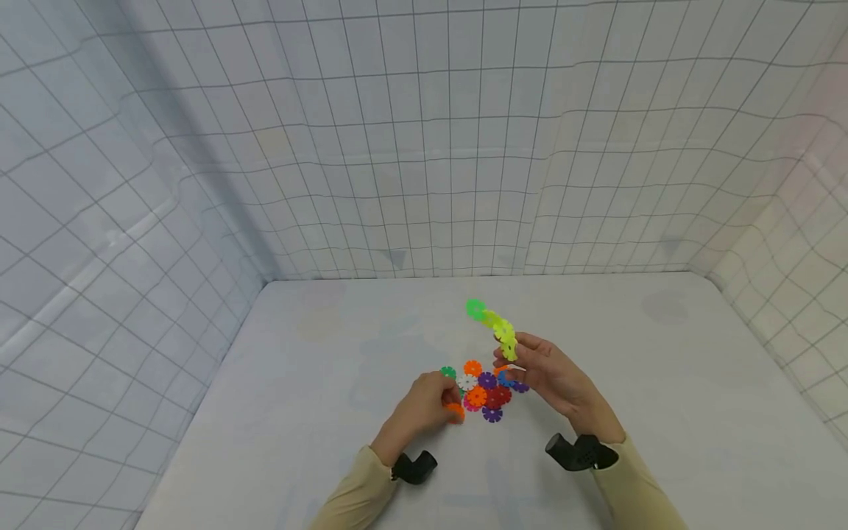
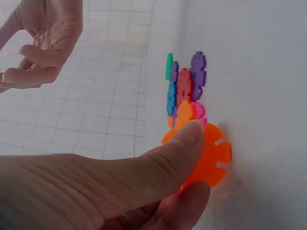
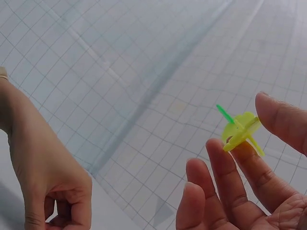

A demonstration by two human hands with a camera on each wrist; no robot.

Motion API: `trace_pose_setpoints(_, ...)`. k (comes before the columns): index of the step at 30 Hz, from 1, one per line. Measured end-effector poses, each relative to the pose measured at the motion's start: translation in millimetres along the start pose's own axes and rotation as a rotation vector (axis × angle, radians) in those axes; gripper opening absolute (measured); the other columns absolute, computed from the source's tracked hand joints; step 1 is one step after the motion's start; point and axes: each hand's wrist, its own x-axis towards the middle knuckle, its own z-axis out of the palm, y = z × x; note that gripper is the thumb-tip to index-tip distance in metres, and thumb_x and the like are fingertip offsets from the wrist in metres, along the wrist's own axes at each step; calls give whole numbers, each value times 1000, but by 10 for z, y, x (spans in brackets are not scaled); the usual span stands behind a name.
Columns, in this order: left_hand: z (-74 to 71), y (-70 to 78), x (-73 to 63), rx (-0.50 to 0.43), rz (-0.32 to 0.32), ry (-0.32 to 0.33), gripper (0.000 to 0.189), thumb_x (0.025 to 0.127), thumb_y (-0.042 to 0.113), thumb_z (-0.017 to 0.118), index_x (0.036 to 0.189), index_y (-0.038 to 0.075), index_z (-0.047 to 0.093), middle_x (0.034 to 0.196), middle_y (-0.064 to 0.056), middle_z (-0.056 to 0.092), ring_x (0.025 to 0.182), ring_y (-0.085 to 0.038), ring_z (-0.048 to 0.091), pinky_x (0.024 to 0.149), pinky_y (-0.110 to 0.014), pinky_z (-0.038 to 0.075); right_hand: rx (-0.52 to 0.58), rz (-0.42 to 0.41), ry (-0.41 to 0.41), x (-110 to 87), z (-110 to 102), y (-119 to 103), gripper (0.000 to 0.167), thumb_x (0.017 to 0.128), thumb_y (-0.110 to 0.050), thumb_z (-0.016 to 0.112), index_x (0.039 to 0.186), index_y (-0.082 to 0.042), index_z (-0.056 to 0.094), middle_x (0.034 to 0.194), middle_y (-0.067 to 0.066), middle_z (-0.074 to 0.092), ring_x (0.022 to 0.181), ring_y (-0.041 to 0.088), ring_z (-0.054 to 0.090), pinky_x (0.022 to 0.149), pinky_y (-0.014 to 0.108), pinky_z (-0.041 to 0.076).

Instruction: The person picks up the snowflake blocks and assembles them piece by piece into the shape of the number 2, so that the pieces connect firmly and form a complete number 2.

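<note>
An orange notched plastic disc (image 2: 211, 158) is pinched between the thumb and fingers of my left hand (image 1: 425, 403), low at the left edge of a pile of like discs. My right hand (image 1: 553, 372) is raised over the pile's right side and holds a chain of interlocked snowflake discs (image 1: 503, 333), yellow with a green one (image 1: 475, 308) at its far end. In the right wrist view the chain (image 3: 240, 129) sits between thumb and fingertips. Some discs near the left fingers are hidden by that hand.
Between the hands, loose discs lie on the white table (image 1: 298, 412): a white disc (image 1: 467, 382), a red disc (image 1: 502, 394), a purple disc (image 1: 492, 414), a blue disc (image 1: 506, 379) and others. Grid-patterned sheeting (image 1: 424, 147) rises behind and at both sides.
</note>
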Motion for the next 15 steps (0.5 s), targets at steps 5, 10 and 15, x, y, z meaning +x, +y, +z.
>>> trace_pose_setpoints(5,-91,117,-24,-119,30,46,16,78,11,79,75,11,64,66,8,55,60,-6,51,57,-22,46,29,-5,-18,10,-5,12,24,102,-15,44,118,-12,61,104,4,65,100,19,57,86,33,46)
trace_pose_setpoints(10,-133,338,-66,-479,-14,76,14,80,14,77,84,5,67,73,2,66,63,-15,66,62,-34,55,41,-8,-21,19,1,23,23,102,-16,45,117,-13,62,106,3,64,101,19,57,88,34,45)
trace_pose_setpoints(15,-123,525,-108,-786,-13,156,15,83,7,74,84,-5,65,76,-12,70,68,-35,68,61,-37,55,42,-16,-21,33,11,55,24,101,-12,44,117,-14,63,108,2,64,100,18,59,88,34,45)
